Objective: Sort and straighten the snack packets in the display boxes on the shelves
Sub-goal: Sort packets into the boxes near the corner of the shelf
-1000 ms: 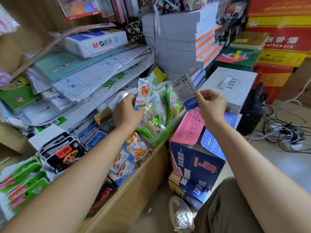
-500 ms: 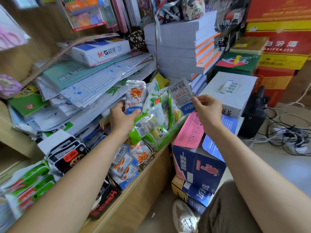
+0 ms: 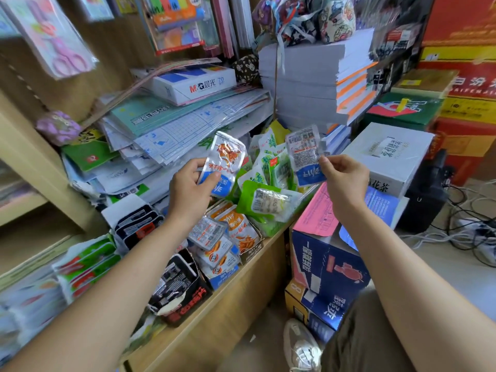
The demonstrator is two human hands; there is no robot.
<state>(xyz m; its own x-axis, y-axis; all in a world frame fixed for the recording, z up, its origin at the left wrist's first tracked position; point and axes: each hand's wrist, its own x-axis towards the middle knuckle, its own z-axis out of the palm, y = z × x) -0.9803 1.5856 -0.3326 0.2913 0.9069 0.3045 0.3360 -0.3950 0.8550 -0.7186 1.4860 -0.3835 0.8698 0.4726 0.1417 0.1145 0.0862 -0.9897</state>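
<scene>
1. Two hands are hovering apart from each other above the shelf (image 3: 214,304).
2. The left hand (image 3: 188,189) is gripping an orange-and-blue packet (image 3: 225,159) upright, with the thumb across its lower front.
3. The right hand (image 3: 345,181) is pinching a second packet (image 3: 304,151) by its lower corner, with the printed back showing.
4. Some green packets (image 3: 268,200) are lying heaped between both hands, just behind a display box (image 3: 230,242) of orange packets.

The left hand (image 3: 188,191) covers the lower left of its orange-and-blue packet (image 3: 226,157). Back print on the silver packet (image 3: 304,147) is too small to read. Green-and-red packs (image 3: 86,264) at far left are smeared (motion blur). Red cartons (image 3: 467,84) run off the right edge, the shoe (image 3: 300,347) off the bottom.
</scene>
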